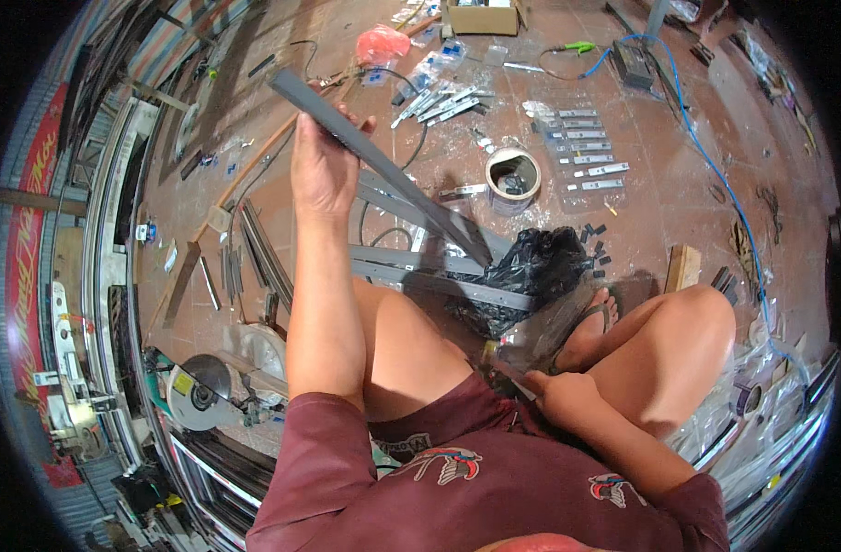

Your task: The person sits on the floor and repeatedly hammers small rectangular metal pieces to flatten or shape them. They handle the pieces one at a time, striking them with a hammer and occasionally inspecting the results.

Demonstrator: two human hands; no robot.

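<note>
My left hand (326, 175) is raised and closed round a long dark grey metal profile bar (379, 161). The bar slants from its raised upper-left end down towards a black plastic bag (540, 267) on the floor. In front of my lap, my right hand (567, 396) is curled round a slim, dark, handle-like object (515, 375), whose kind is unclear. More grey profile bars (439, 278) lie under the raised one, partly on the bag. Small black pieces (597, 248) are scattered beside the bag.
A white bucket (513, 204) stands beyond the bag. Rows of metal fittings (586, 147) lie right of it, and a loose pile of metal strips (443, 103) to its left. A circular saw (200, 393) sits at my left. A blue hose (705, 156) curves along the right.
</note>
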